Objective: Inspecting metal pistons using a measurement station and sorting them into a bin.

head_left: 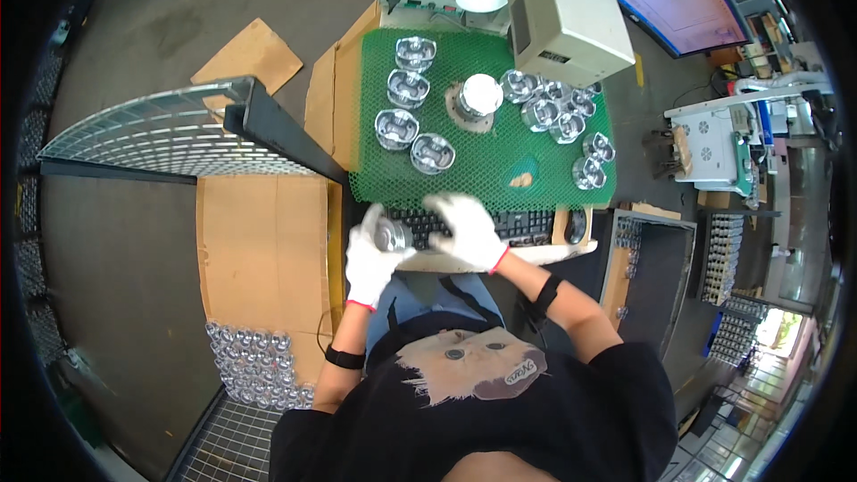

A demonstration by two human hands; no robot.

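Note:
My left hand (368, 261), in a white glove, is closed around a silver metal piston (391, 235) at the left end of a black keyboard (522, 225). My right hand (468, 230), gloved as well, hovers over the keyboard's middle, slightly blurred, its fingers apart and nothing visible in them. Beyond, a green mesh mat (482, 156) carries several pistons (432, 153) on its left and another group (541, 113) on its right. Between these groups, a brightly lit piston (482, 95) sits on a round fixture (460, 116).
A beige box-shaped device (576, 22) overhangs the mat's far right. A black mouse (577, 227) lies right of the keyboard. At left stands a wire cage with an upright mesh panel (170, 129), cardboard (263, 241) and rows of pistons (254, 361). A dark bin (656, 277) stands to the right.

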